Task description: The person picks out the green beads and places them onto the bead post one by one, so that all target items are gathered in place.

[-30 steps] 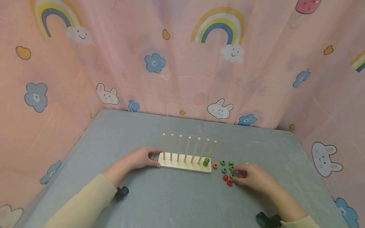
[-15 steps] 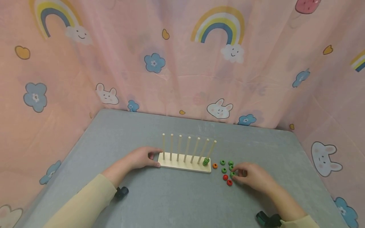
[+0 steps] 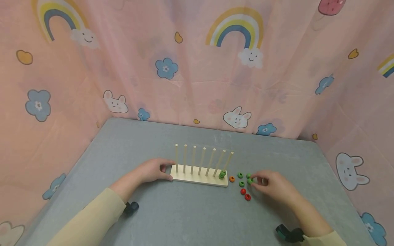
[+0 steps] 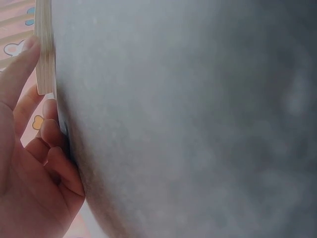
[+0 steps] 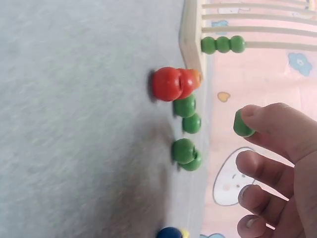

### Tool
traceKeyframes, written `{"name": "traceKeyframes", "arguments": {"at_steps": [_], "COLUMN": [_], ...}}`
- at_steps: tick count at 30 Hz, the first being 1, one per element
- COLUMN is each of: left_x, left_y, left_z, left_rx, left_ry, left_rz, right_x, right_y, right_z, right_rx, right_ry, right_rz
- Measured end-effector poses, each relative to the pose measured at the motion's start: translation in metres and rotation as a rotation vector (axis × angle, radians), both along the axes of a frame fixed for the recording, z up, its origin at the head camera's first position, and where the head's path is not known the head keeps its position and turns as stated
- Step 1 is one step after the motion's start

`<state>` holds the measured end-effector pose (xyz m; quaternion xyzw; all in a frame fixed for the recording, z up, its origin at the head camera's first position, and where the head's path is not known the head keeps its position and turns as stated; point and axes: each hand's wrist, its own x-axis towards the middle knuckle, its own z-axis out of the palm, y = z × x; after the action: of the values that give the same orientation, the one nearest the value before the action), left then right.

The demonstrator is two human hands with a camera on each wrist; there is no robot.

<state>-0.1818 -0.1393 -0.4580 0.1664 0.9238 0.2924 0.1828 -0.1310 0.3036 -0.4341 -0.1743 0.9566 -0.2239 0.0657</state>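
Note:
My left hand (image 3: 155, 169) holds the left end of a pale wooden peg board (image 3: 197, 176) with a row of upright pegs, thumb on its front edge. Three green beads (image 5: 223, 44) are stacked on its rightmost peg. Between thumb and forefinger my right hand (image 3: 272, 184) pinches a green bead (image 5: 242, 124), raised off the table in the right wrist view. Its other fingers are loosely bent. Loose on the table beside the board lie two red beads (image 3: 247, 197), an orange bead (image 3: 232, 179) and several green beads (image 3: 241, 183).
A blue bead (image 5: 169, 233) and something yellow (image 5: 185, 233) show at the bottom of the right wrist view. The grey table (image 3: 184, 212) backs onto a pink patterned curtain (image 3: 197, 92).
My right hand has taken up a green bead from behind the red ones, lifting it and moving away toward the back of the table. The left hand and board stay put.

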Motion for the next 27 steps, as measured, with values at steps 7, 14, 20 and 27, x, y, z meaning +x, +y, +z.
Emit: {"name": "traceKeyframes", "arguments": {"at_steps": [7,14,20,27], "left_x": [0.000,-0.001,-0.001,0.000], "left_y": [0.000,0.001,0.001,-0.001], "left_z": [-0.001,-0.002,-0.001,-0.001], "left_rx": [-0.002,-0.015,-0.010,-0.003], "left_ry": [0.003,0.001,0.007,0.015], "left_rz": [0.000,0.007,0.005,-0.008], "right_x": [-0.001,-0.006,-0.014,-0.021], "right_y": [-0.012,-0.024,-0.035,-0.049], "right_z": [0.013,0.024,0.040,0.062], "right_rx": [-0.041,-0.119,-0.167,-0.240], "right_ry": [0.046,0.142,0.223,0.326], "right_rz": [-0.031,0.003,0.037,0.071]}}
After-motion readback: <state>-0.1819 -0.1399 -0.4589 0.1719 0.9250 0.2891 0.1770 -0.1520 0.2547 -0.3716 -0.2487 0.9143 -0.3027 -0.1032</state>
